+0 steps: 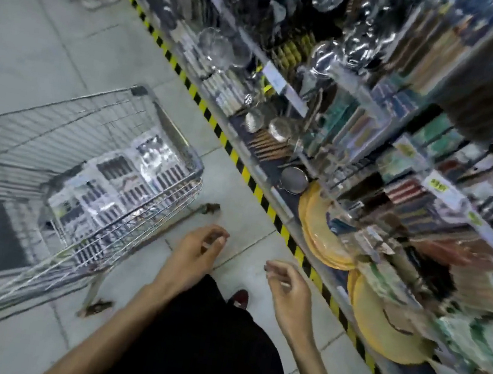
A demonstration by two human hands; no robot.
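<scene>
Your left hand [194, 254] and right hand [287, 291] hang over the floor [246, 225], fingers [218, 240] loosely curled, holding nothing. Wire shopping cart [125, 227] sits just left of your left hand, not touching: silver mesh, blurred. Inside lie flat packs [119, 181], shiny film over dark rows. Round yellow discs [321, 229] on the low shelf [268, 171], near your right hand

The single view looks from the person's head, forward and steeply down at the floor [238, 192]. Both hands sit close at lower centre, a shopping cart [89, 171] fills the left, and shelves [388, 137] slant down the right.
</scene>
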